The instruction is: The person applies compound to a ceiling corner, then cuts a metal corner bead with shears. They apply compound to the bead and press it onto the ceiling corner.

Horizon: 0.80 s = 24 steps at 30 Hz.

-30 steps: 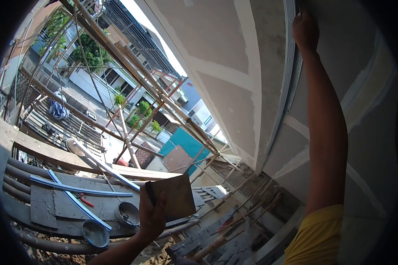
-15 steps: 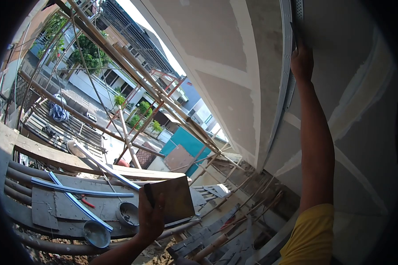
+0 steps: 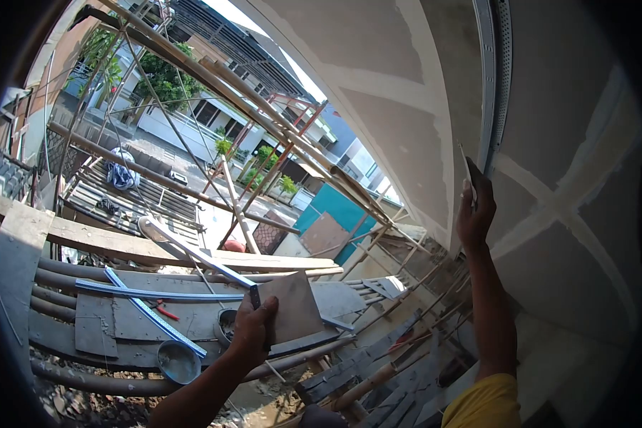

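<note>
Here, left fingers (image 3: 267,307) grip a flat rectangular plate (image 3: 296,307), right fingers (image 3: 483,196) a slim blade (image 3: 469,164) near perforated trim (image 3: 505,71)

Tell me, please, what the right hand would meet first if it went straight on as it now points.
Likely the grey ceiling band beside the metal strip; the thin blade in the right hand would touch first, though depth is unclear.

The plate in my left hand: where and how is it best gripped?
Probably by the dark strip along its edge, coming from the picture's left, as the left hand does: the plate is broad and flat and spreads rightward from that strip, leaving its face clear.
</note>
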### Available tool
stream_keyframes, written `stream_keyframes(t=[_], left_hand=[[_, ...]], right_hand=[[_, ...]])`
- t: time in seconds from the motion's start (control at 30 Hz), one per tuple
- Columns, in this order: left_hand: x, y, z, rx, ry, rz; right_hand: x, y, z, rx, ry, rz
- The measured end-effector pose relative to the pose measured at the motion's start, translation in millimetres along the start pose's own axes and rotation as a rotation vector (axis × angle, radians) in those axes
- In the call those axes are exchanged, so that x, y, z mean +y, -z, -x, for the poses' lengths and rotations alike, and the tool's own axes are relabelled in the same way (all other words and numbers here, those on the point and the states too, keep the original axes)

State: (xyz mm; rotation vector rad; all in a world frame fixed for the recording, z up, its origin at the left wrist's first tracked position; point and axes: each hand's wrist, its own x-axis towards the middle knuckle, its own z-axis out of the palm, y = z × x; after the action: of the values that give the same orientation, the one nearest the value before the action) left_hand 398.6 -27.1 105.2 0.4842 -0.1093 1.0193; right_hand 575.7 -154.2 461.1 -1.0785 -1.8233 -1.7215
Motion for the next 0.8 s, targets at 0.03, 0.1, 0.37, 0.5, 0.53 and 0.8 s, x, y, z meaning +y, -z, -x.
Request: stream_keyframes(t=[0.03, 0.1, 0.37, 0.5, 0.53, 0.8], left_hand=[[-9, 8, -4, -0.014, 0.091, 0.065], [-26, 14, -7, 0.064, 0.303, 0.044], [-65, 27, 0, 0.152, 0.316, -0.096], [-83, 59, -15, 0.162, -0.073, -0.773], [-91, 66, -15, 0.158, -0.045, -0.79], [-185, 87, 20, 0.334, 0.062, -1.351]], right_hand=[[-36, -4, 38, -0.084, -0.008, -0.118], [-97, -12, 113, -0.248, 0.116, -0.453], [-145, -54, 340, -0.68, 0.09, -0.347], [-157, -53, 428, -0.61, -0.265, -0.467], [-167, -47, 435, -0.577, -0.3, -0.484], [-241, -48, 504, -0.541, -0.373, -0.563]])
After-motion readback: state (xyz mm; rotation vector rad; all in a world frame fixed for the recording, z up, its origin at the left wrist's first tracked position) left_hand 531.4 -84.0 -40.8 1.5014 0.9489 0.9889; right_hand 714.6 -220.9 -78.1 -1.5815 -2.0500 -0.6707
